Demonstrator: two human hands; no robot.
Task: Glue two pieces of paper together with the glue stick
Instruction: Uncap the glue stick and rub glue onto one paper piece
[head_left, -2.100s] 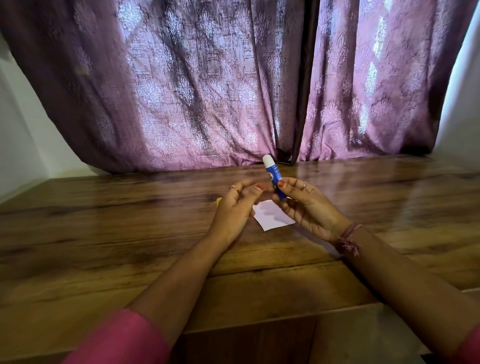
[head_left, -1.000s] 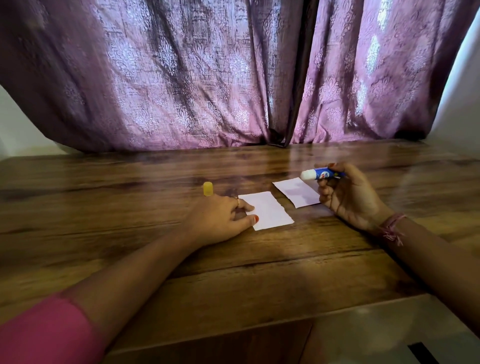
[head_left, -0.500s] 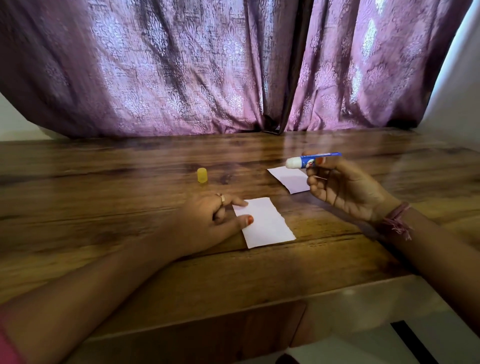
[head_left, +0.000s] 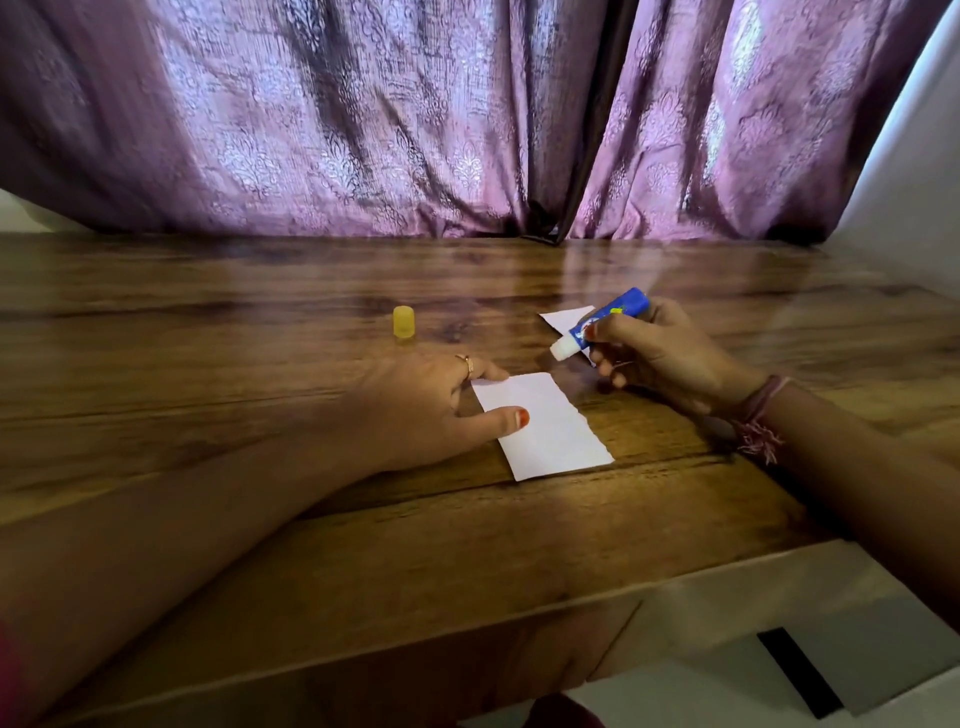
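Observation:
A white paper piece (head_left: 550, 431) lies flat on the wooden table (head_left: 415, 545). My left hand (head_left: 426, 410) presses its left edge down with the thumb and a fingertip. My right hand (head_left: 660, 353) grips a blue glue stick (head_left: 602, 323), uncapped, its white tip tilted down to the left and hovering just above the far right corner of that paper. A second white paper piece (head_left: 563, 318) lies behind the glue stick, mostly hidden by it and my right hand.
The yellow cap (head_left: 403, 322) of the glue stick stands upright on the table, beyond my left hand. Purple patterned curtains (head_left: 467, 119) hang along the table's far edge. The table's near edge runs below my forearms, with pale floor at the lower right.
My right hand has tipped the glue stick from level to tip-down and brought it closer to the near paper. My left hand still holds that paper down.

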